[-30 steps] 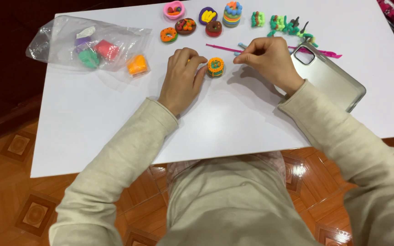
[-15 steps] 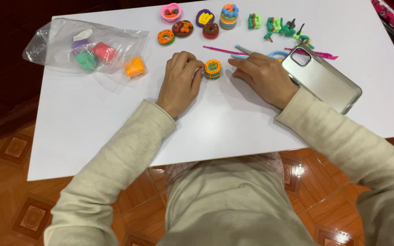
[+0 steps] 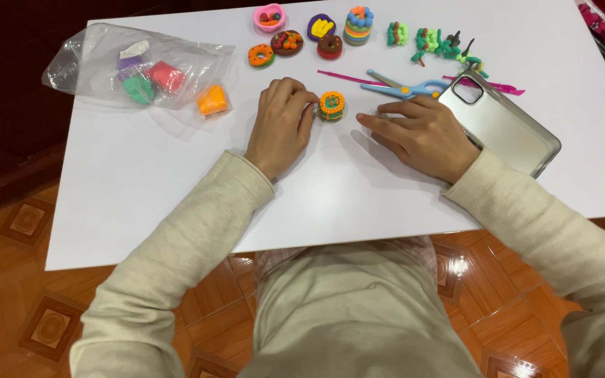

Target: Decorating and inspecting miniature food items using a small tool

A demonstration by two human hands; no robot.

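A small round clay cake, orange with green trim, sits on the white table. My left hand rests curled just left of it, fingertips touching or nearly touching its side. My right hand lies flat on the table to the right of the cake, fingers spread, holding nothing. Blue plastic scissors and a thin pink stick lie just beyond my right hand's fingers.
A clear bag with coloured clay lumps lies at the far left. Several small clay sweets line the far edge. A silver phone lies by my right wrist. Tiled floor shows below the table's near edge.
My right hand has let go of the tool it pinched near the cake and dropped flat onto the table. The scissors now lie uncovered. My left hand has barely moved.
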